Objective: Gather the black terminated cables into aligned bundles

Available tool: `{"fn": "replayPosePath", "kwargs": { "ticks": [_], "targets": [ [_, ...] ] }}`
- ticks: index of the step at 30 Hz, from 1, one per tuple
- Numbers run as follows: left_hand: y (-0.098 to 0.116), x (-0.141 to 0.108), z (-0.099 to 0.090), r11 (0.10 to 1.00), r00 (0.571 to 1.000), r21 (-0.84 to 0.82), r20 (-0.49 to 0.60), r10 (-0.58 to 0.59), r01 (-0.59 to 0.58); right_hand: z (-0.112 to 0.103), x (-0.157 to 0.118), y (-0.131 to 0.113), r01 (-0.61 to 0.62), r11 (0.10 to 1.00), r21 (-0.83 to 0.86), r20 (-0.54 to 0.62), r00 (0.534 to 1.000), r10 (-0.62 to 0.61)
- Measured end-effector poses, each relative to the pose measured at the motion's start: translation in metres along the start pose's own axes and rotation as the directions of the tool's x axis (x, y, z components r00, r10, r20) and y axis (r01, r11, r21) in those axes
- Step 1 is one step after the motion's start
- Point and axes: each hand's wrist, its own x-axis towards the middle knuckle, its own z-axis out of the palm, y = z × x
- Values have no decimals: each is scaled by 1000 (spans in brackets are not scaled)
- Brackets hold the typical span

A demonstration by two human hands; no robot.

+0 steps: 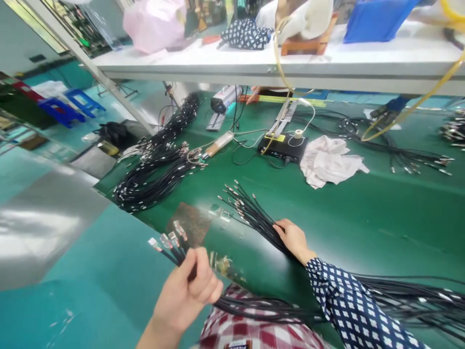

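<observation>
My left hand (pixel 194 281) is closed round several black cables near their ends, above the front edge of the bench. Clear plugs (pixel 170 238) stick out past its fingers, and the cable lengths (pixel 254 310) trail right across my lap. My right hand (pixel 293 238) lies on the green bench, its fingers wrapped over a bundle of black cables (pixel 259 218). The bundle's stripped-looking, coppery and silvery ends (pixel 236 198) fan out toward the back left. More black cable (pixel 417 300) runs along the bench beyond my right sleeve.
A thick heap of black cables (pixel 145 184) lies at the left of the green mat (pixel 392 208). Behind are a black box (pixel 283 148), a white cloth (pixel 329 162) and another cable bundle (pixel 417 155). A white shelf (pixel 225 70) spans above; a yellow hose (pixel 417 106) hangs from it.
</observation>
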Motion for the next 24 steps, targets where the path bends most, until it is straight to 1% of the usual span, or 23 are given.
{"fn": "replayPosePath", "kwargs": {
  "ticks": [2, 4, 5, 7, 8, 10, 12, 15, 17, 18, 20, 21, 22, 23, 24],
  "targets": [
    [9, 14, -26, 998, 991, 56, -135, -14, 22, -1, 2, -3, -4, 999, 44, -64, 998, 7],
    [7, 33, -57, 996, 967, 91, -254, 0, 24, -2, 2, -7, -17, 982, 188, -106, 994, 38],
    [4, 44, -70, 995, 958, 102, -286, 22, 8, -4, -1, -10, -19, 959, 281, -98, 994, 48],
    [0, 64, -87, 991, 946, 126, -315, 76, -38, -9, -9, -20, -18, 896, 443, -24, 999, 32],
    [-2, 72, -91, 989, 944, 138, -316, 98, -56, -11, -15, -27, -15, 869, 495, 21, 1000, 5],
    [-2, 86, -91, 984, 950, 166, -293, 107, -59, -16, -28, -45, 5, 838, 545, 92, 994, -65],
    [-1, 97, -85, 981, 964, 193, -256, 68, -18, -19, -41, -66, 32, 830, 556, 152, 979, -140],
    [0, 104, -79, 971, 977, 232, -213, -9, 60, -17, -50, -97, 109, 857, 503, 228, 940, -254],
    [0, 104, -82, 966, 979, 245, -203, -35, 86, -14, -46, -111, 199, 883, 425, 281, 898, -338],
    [0, 103, -85, 966, 978, 244, -204, -39, 90, -13, -40, -115, 237, 888, 395, 321, 870, -375],
    [-1, 99, -92, 971, 975, 226, -222, -25, 76, -11, -21, -114, 281, 881, 381, 393, 813, -429],
    [-1, 97, -96, 975, 971, 213, -240, -11, 64, -10, -7, -110, 281, 882, 379, 394, 813, -428],
    [-2, 95, -100, 978, 965, 200, -262, 0, 54, -9, 8, -104, 267, 895, 357, 361, 845, -395],
    [-3, 94, -103, 981, 958, 189, -287, 10, 46, -7, 24, -96, 242, 921, 305, 296, 895, -333],
    [-4, 94, -105, 983, 949, 179, -314, 16, 42, -5, 41, -87, 197, 956, 219, 192, 952, -240]
  ]
}}
